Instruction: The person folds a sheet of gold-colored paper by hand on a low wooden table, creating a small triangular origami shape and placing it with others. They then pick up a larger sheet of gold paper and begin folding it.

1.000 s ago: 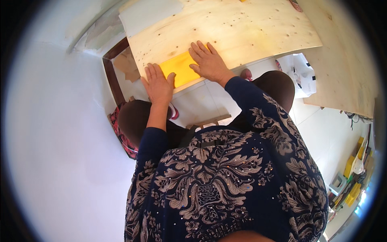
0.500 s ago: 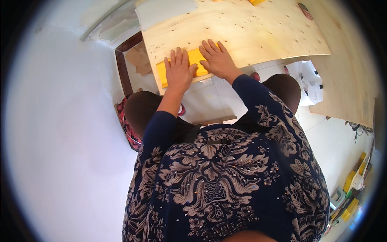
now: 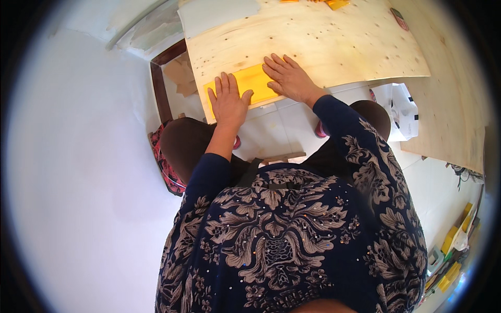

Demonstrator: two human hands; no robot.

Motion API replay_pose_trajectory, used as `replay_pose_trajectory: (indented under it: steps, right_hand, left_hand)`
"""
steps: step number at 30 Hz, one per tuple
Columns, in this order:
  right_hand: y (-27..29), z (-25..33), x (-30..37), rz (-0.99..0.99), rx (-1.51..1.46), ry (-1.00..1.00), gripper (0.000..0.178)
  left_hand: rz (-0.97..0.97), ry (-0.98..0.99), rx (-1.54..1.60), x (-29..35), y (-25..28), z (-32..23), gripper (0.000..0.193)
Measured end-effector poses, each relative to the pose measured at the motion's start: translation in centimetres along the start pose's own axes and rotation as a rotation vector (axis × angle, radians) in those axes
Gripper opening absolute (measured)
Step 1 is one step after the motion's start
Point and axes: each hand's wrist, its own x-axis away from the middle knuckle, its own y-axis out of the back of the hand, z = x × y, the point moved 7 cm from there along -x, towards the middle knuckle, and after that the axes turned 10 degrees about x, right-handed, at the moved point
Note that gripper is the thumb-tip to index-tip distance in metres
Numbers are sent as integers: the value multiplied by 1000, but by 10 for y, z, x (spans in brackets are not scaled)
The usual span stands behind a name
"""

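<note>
A flat yellow sheet [image 3: 257,83], paper-like or plastic, lies along the near edge of the plywood tabletop [image 3: 334,57]. My left hand [image 3: 228,104] presses flat on its left part, fingers stretched and thumb out to the side. Across the sheet's right end rests my right hand [image 3: 292,78], also flat, its fingers spread and pointing far left. Neither hand grips anything. Parts of the sheet are hidden under both palms, and I cannot tell whether it is folded.
Orange-yellow pieces [image 3: 338,4] lie at the far edge of the tabletop, with a reddish phone-like object [image 3: 400,19] at far right. A pale sheet [image 3: 219,15] covers the far left corner. A white bag [image 3: 403,112] stands below on the right.
My hands have moved apart: the right one slid rightward, the left one slightly nearer to me. More of the yellow sheet's surface now shows between them.
</note>
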Motion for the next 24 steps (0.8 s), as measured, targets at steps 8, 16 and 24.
replay_pose_trajectory:
  steps: [8,16,24]
  right_hand:
    - [-3,15,0,14,40,-105,54]
    - [6,-12,39,23,66,-50,53]
    - [6,-10,44,2,43,-127,45]
  left_hand:
    - [20,4,-27,4,3,6,78]
    - [-14,-37,-52,5,2,10,78]
    - [-60,-672,164,33,6,-87,77]
